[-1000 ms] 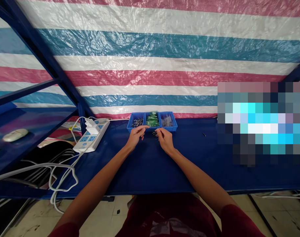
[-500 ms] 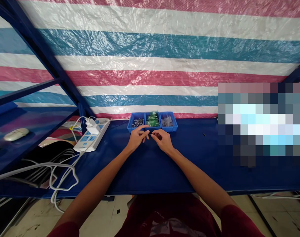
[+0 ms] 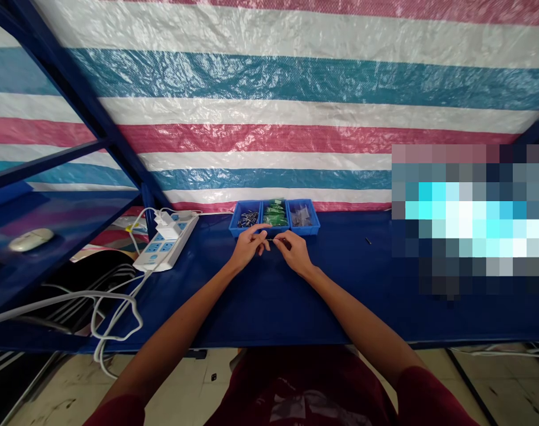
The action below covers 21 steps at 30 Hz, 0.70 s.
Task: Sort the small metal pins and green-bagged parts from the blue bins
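I have a thin part (image 3: 271,239) out in front of me, between my two hands and just on my side of the blue trays (image 3: 304,231). Its long axis runs side to side, roughly level, bridging the small gap from one set of fingertips to the other. My right hand (image 3: 296,251) is closed on it, thumb and forefinger pinching its right end. My left hand (image 3: 248,248) comes in from the other side, forefinger stretched out above the part and thumb close by its left end — whether that thumb really grips it, I cannot tell. Neither hand is clearly nearer; the part sits about midway, in line with the green packets (image 3: 276,218). The dark pins (image 3: 248,219) lie beyond my left hand, and a loose dark piece (image 3: 368,241) lies on the table (image 3: 340,278) — well off to my right.
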Available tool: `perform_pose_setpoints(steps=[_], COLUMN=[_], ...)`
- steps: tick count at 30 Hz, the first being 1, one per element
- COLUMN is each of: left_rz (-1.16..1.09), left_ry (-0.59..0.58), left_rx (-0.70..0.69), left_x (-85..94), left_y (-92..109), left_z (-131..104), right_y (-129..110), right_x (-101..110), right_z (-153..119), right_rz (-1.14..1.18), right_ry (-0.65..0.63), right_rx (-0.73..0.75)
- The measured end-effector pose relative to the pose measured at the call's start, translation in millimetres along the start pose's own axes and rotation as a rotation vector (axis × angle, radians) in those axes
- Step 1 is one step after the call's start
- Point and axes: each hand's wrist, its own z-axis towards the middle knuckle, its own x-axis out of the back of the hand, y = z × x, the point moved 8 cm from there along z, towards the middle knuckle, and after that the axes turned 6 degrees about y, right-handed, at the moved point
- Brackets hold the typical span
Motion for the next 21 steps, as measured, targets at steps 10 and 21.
perform_pose_setpoints(steps=[10,21], left_rz=[0.021,0.081], left_ry=[0.121,0.075], left_rx=[-0.050,-0.088], left_x=[7.3,6.9], left_y=[-2.5,12.0], left_z=[2.8,-2.3], right_y=[7.1,6.5], right_x=[5.1,10.0], right_z=[0.8,0.7], right_rz=[-0.004,-0.006], right_ry=[0.044,0.098], right_rx=[-0.110,-0.112])
